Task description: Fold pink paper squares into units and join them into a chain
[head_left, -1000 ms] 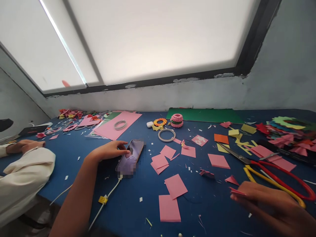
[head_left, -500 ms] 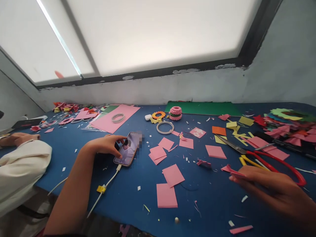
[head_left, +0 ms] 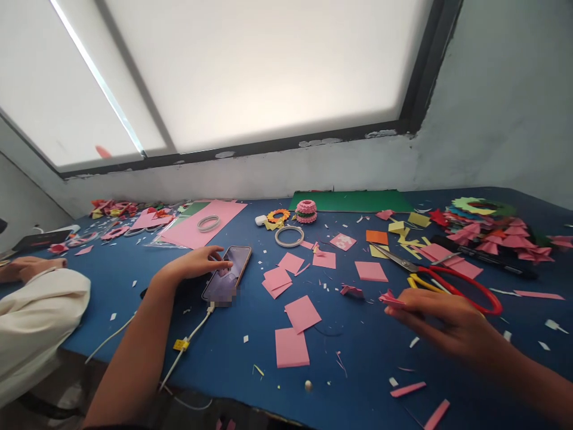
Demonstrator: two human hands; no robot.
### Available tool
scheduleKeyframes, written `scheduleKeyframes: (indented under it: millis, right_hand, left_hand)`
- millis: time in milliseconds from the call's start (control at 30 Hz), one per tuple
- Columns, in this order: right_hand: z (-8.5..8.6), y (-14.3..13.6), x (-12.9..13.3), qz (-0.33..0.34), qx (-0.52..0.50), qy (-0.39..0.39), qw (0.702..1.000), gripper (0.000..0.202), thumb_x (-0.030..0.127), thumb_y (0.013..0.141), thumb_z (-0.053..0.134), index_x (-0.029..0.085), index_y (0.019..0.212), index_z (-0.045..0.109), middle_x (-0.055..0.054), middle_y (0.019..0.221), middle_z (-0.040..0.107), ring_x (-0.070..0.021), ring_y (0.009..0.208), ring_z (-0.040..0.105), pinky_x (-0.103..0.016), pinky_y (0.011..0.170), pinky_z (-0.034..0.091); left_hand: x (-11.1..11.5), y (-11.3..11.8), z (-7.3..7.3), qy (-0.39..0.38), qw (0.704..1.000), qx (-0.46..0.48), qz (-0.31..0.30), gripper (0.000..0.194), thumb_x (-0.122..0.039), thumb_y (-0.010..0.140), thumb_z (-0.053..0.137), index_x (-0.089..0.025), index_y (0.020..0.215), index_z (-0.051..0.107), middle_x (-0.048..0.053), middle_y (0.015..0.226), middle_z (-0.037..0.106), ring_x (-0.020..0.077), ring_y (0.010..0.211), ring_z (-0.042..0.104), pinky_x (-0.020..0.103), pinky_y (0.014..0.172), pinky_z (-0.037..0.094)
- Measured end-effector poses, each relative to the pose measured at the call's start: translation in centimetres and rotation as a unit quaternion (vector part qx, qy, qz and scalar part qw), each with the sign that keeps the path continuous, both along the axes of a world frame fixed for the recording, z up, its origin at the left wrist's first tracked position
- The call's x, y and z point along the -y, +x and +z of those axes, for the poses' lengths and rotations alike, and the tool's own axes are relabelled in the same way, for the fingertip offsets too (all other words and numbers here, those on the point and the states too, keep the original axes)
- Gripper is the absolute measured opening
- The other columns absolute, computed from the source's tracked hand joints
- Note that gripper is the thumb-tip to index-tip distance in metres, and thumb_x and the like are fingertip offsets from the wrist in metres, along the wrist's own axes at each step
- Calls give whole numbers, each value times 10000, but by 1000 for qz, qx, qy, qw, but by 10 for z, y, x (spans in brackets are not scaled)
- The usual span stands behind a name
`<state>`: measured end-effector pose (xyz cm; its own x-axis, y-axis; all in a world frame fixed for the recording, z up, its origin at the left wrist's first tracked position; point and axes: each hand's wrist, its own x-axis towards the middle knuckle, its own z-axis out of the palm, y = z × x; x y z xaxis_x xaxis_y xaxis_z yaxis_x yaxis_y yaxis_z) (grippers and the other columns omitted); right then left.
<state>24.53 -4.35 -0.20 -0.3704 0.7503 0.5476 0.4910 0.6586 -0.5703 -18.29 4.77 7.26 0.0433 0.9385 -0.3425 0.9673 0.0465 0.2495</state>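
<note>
My left hand (head_left: 194,264) reaches over a phone (head_left: 238,269) that lies on the blue table with a white cable (head_left: 192,334) plugged into its near end. The fingers are apart, with the index fingertip over or on the lit screen. My right hand (head_left: 441,313) pinches a small folded piece of pink paper (head_left: 391,298) between thumb and finger. Just behind that hand lie red-handled scissors (head_left: 465,292), their blades pointing up and left. A folded pink scrap (head_left: 351,291) rests to the left of it. Pink paper squares (head_left: 292,347) are scattered between my hands.
Two pale tape rolls (head_left: 289,236) lie toward the back, one on pink sheets (head_left: 185,230). A ringed pink paper piece (head_left: 307,211) stands near a green sheet (head_left: 353,200). Folded coloured papers (head_left: 510,236) pile at right beside a black marker (head_left: 505,264). Another person's sleeve (head_left: 45,310) is at left.
The view has shifted right. My left hand no longer rests at the phone's edge; its index finger is extended over the screen. My right hand still pinches the folded pink paper.
</note>
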Motion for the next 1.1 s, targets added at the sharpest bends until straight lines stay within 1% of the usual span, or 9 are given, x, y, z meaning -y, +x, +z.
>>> scheduleKeyframes:
  millis: [67,167,300,433,567,700,833,967,1100]
  right_hand:
    - [1,-1,0,13,10,-10,1000,222,353,856,533,196,808,682,-49,701,657,-143,616,608,-225,568,493]
    - [6,0,0,26,25,-12,999,231,339,871,510,187,789,665,-28,641,616,-122,566,561,-213,521,451]
    - [11,0,0,29,31,-11,999,258,333,884,488,172,752,641,-13,601,570,-104,521,503,-205,490,408]
    - [10,1,0,26,23,-5,999,281,350,885,486,165,718,616,-6,595,544,-100,517,474,-206,490,385]
    - [7,1,-1,32,36,-9,999,312,357,896,465,161,697,602,1,580,523,-99,514,462,-212,492,376]
    - [6,1,-2,33,44,-25,998,300,358,900,461,162,734,617,-4,602,531,-106,535,473,-219,501,382]
    - [6,1,-2,40,47,-32,998,281,358,895,473,165,770,634,-9,611,540,-106,537,475,-215,499,392]
    - [6,0,-1,36,49,-41,997,293,364,894,470,163,757,633,-17,617,558,-109,543,493,-218,513,414]
    - [6,0,-1,32,47,-33,998,321,375,897,459,152,735,623,-18,605,550,-110,531,488,-228,500,405]
  left_hand:
    - [-2,5,-3,3,1000,-17,4,878,-716,654,490,-177,1335,358,118,1186,584,291,1032,557,327,826,434]
    - [-4,9,-5,7,999,-35,7,919,-733,630,495,-175,1345,347,134,1206,567,316,1020,559,339,798,431]
    - [-3,8,-2,-3,1000,-29,-4,951,-726,647,480,-143,1374,291,109,1145,609,279,993,579,302,779,439]
    - [-5,6,-3,-6,1000,-24,-9,935,-716,667,457,-121,1370,296,102,1096,636,269,975,592,296,778,445]
    - [-6,2,-4,-9,1000,-16,-16,882,-690,689,455,-148,1368,308,103,1144,609,265,1018,577,287,813,443]
    - [-2,-6,1,-26,999,-2,-30,906,-633,672,532,-165,1394,249,107,1232,545,251,1087,537,285,885,428]
    - [2,-11,6,-46,998,5,-47,970,-520,601,654,-203,1407,220,90,1299,488,255,1171,470,282,932,406]
    - [4,-10,9,-60,996,-5,-62,987,-435,582,673,-216,1416,193,87,1331,453,276,1194,445,300,939,402]
    - [6,-7,10,-62,996,-10,-70,983,-385,573,680,-241,1415,194,80,1330,448,276,1200,433,302,951,385]
